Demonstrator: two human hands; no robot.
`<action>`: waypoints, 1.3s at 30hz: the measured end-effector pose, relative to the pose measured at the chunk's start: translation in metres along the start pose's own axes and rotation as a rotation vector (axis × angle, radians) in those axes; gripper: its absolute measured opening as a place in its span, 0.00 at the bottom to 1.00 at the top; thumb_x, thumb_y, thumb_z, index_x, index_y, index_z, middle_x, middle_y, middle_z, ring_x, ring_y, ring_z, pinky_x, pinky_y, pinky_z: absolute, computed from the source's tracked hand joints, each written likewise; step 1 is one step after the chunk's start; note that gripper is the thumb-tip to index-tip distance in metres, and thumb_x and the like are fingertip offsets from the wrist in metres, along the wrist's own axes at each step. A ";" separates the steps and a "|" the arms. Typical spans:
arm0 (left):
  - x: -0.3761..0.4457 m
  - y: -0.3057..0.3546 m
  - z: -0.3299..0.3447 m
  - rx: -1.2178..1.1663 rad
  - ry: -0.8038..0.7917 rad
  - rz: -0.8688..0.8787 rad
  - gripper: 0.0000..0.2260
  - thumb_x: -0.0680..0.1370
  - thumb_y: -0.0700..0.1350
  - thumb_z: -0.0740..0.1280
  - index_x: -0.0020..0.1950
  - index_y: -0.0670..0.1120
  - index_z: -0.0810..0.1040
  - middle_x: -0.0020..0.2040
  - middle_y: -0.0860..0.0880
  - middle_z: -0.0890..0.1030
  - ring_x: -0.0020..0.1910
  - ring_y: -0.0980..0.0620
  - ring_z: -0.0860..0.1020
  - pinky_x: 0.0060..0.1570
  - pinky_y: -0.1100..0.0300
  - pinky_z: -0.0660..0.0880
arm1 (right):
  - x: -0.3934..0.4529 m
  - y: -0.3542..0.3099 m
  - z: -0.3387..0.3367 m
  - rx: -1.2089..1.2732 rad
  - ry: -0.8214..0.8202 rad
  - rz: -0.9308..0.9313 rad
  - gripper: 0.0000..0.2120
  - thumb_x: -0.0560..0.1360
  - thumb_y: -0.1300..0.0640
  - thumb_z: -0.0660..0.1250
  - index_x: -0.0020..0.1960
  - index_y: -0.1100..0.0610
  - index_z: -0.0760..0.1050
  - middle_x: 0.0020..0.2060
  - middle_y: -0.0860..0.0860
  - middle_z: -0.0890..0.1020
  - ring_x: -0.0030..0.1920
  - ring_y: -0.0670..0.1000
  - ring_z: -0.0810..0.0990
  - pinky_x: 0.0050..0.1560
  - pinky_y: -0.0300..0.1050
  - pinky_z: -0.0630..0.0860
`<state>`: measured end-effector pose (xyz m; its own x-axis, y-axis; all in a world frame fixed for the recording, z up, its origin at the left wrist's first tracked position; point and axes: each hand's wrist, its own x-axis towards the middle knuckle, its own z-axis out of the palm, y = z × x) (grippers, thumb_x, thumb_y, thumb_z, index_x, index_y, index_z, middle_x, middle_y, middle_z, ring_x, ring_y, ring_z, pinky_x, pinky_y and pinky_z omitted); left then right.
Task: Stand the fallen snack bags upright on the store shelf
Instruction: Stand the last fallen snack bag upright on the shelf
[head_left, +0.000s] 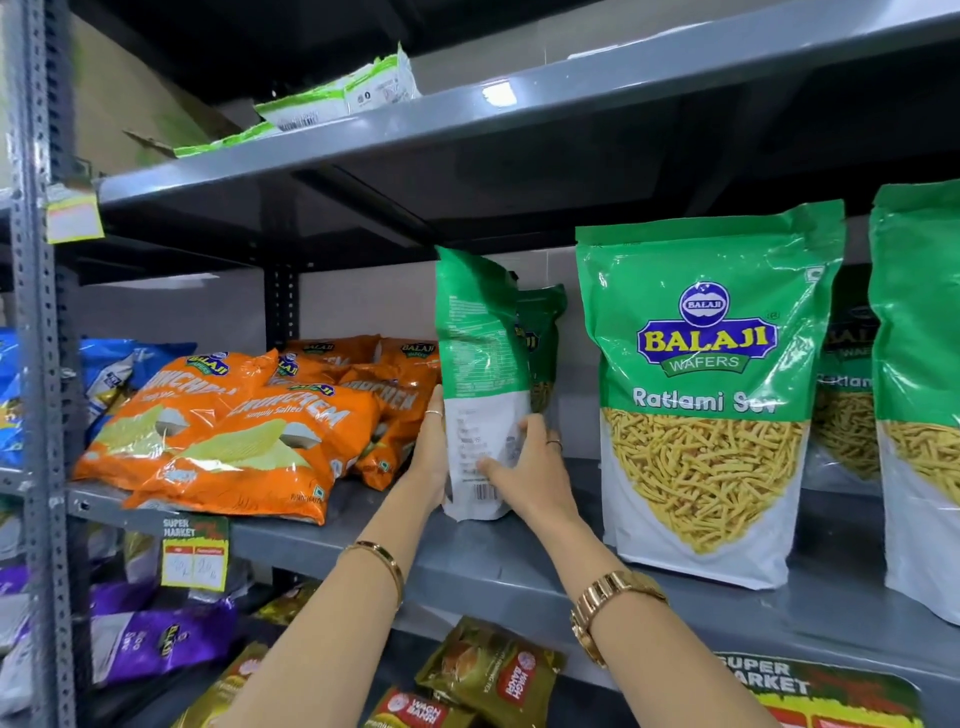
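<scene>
A green and white snack bag (480, 364) stands upright on the grey middle shelf (519, 561), its printed back turned toward me. My left hand (428, 447) presses its left edge and my right hand (524, 467) grips its lower right side. Another green bag (543, 338) stands just behind it. To the right, a large green Ratlami Sev bag (706, 395) stands upright, with more green bags (919, 384) beside and behind it. Several orange chip bags (228, 426) lie flat in a pile on the shelf's left part.
White and green packets (337, 98) lie on the upper shelf. Purple bags (156, 639) and olive tea packets (488, 670) fill the shelf below. Blue bags (109, 369) sit far left behind the upright post (36, 364). Price tags (195, 553) hang from the shelf edge.
</scene>
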<state>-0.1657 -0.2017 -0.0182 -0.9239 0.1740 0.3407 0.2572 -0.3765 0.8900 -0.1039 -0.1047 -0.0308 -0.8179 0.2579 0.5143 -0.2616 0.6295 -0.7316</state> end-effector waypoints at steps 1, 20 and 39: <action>0.002 -0.003 0.001 0.006 0.052 0.041 0.25 0.77 0.64 0.53 0.43 0.46 0.80 0.37 0.47 0.86 0.36 0.49 0.84 0.41 0.58 0.82 | 0.002 0.001 0.000 0.046 -0.019 0.030 0.21 0.72 0.58 0.67 0.61 0.55 0.63 0.59 0.57 0.71 0.59 0.59 0.74 0.58 0.50 0.72; 0.006 -0.006 -0.024 0.343 0.086 0.000 0.30 0.78 0.58 0.58 0.76 0.48 0.55 0.76 0.48 0.61 0.75 0.47 0.59 0.74 0.48 0.54 | 0.002 0.003 0.000 0.168 0.015 0.173 0.27 0.68 0.52 0.71 0.60 0.60 0.65 0.57 0.58 0.77 0.56 0.60 0.77 0.56 0.52 0.75; 0.001 -0.019 -0.032 0.622 -0.006 -0.076 0.53 0.59 0.77 0.60 0.76 0.48 0.54 0.74 0.48 0.64 0.72 0.45 0.63 0.74 0.46 0.58 | 0.016 0.017 0.004 -0.078 -0.006 0.289 0.16 0.80 0.58 0.53 0.63 0.64 0.69 0.63 0.64 0.74 0.61 0.62 0.75 0.55 0.47 0.73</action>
<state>-0.1809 -0.2230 -0.0446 -0.9450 0.1858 0.2692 0.3090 0.2374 0.9210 -0.1230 -0.0926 -0.0372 -0.8561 0.4301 0.2866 0.0224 0.5850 -0.8108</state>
